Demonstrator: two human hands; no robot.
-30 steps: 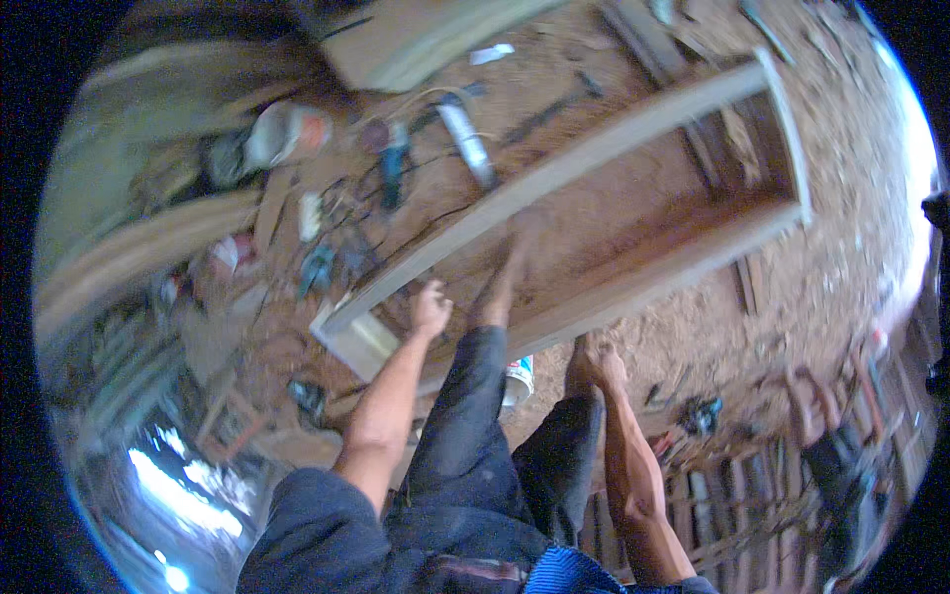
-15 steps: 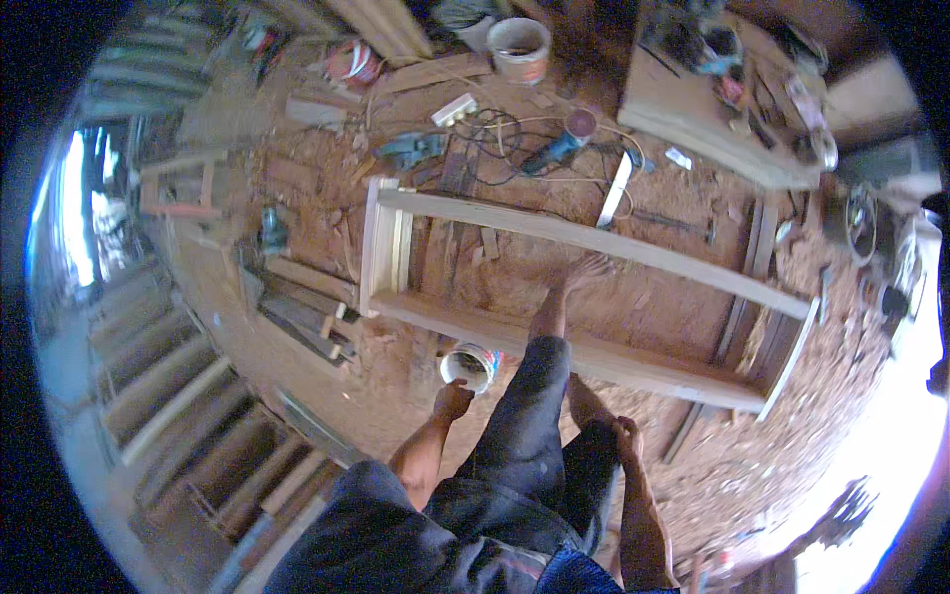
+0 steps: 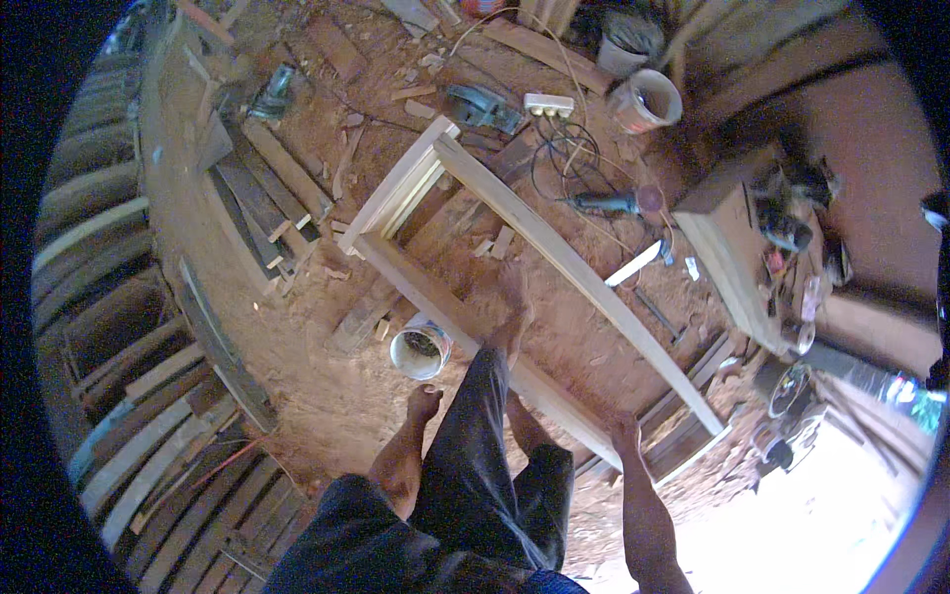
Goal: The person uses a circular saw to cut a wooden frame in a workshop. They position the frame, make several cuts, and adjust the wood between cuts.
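Note:
A long wooden frame [image 3: 396, 267] of pale planks lies on the earth floor, running from upper left to lower right. My right hand [image 3: 624, 432] grips its near rail, close to the right end. A white bucket [image 3: 421, 352] with small dark contents, too small to name, stands just outside the near rail. Below its rim, slightly apart from it, is my left hand [image 3: 425, 403]; its fingers are curled, and what they hold, if anything, is hidden. One of my legs [image 3: 485, 381] reaches over the near rail, with the bare foot inside the frame.
Beyond the far rail lie an angle grinder [image 3: 609, 203], tangled cables, a power strip [image 3: 548, 104] and a greenish power tool [image 3: 485, 107]. Another bucket [image 3: 647, 102] stands at the back. Timber offcuts [image 3: 262, 188] lie left, stacked planks [image 3: 119, 396] farther left. A wooden bench [image 3: 727, 262] holds tools at right.
My left hand has come off the bucket's rim. My right hand has moved from my knee to the frame's near rail. The view has turned, so the frame appears more slanted.

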